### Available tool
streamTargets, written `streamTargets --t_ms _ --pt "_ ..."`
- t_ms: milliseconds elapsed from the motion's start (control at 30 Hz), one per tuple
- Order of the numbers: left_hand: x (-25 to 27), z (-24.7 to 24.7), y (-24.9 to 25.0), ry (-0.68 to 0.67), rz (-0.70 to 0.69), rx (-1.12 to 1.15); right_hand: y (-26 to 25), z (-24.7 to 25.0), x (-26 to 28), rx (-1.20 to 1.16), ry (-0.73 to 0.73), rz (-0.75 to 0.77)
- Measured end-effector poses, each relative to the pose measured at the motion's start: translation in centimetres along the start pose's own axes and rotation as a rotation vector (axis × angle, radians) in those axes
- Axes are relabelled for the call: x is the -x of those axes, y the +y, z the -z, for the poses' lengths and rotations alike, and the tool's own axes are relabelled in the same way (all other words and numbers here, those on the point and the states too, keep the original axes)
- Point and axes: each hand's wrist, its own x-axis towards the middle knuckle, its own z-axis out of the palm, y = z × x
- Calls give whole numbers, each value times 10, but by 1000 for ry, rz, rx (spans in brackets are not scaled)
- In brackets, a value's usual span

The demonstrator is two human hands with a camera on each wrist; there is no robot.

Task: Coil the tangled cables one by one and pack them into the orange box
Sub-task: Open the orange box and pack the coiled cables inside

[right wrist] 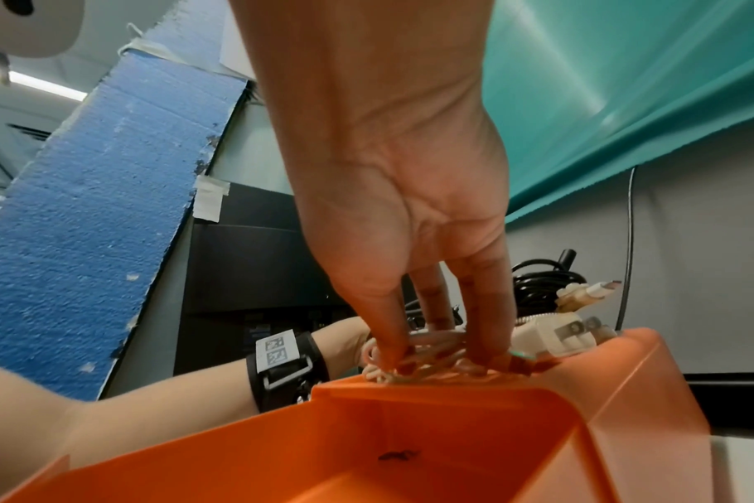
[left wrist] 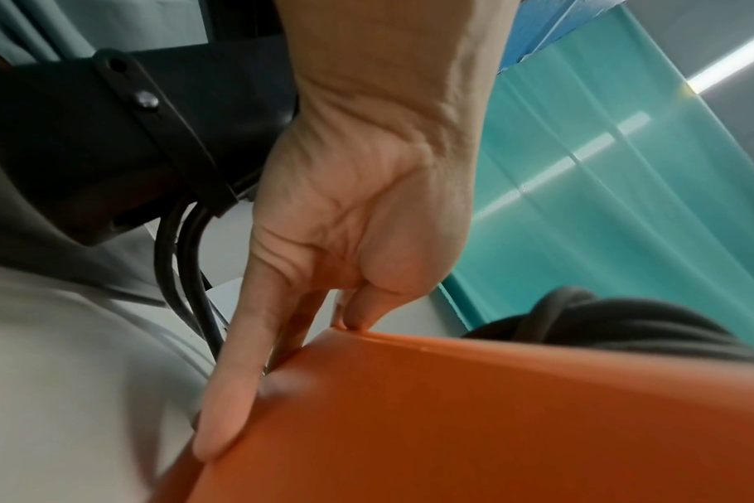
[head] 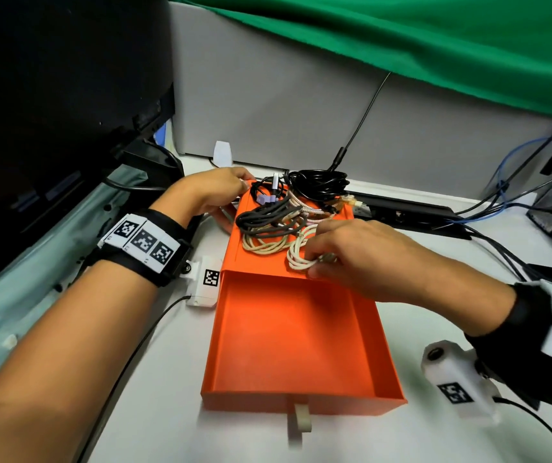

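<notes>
An orange box stands mid-table, its drawer (head: 294,335) pulled out toward me from the sleeve (head: 254,259). A tangle of cables (head: 278,218) lies on top of the sleeve: grey, beige, braided, and a black coil (head: 321,185) at the far end. My left hand (head: 221,192) grips the sleeve's far left corner, thumb on the top edge and fingers (left wrist: 233,391) down the orange side (left wrist: 453,425). My right hand (head: 351,255) pinches a white cable coil (head: 296,259) near the sleeve's front edge; its fingertips (right wrist: 392,354) squeeze the loops (right wrist: 427,343) above the drawer (right wrist: 409,442).
A dark monitor (head: 50,95) fills the left. A grey partition (head: 301,105) under green cloth (head: 401,38) closes the back. A black power strip (head: 408,212) and blue and black wires (head: 508,195) run along the right. A beige pull tab (head: 299,417) hangs from the drawer front.
</notes>
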Motion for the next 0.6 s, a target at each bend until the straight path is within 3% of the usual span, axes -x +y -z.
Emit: streamTargets --t_ms 167,300,433,600 --pt "-4 0 -3 -20 -11 17 11 14 16 -94 79 41" --pt "-3 0 -5 -9 -21 9 4 30 46 -210 102 176" --pt "0 -1 -3 -10 -25 -4 -34 18 61 -323 -53 356" --pt "2 -3 -2 -1 -31 -18 -55 -38 29 -18 -228 308"
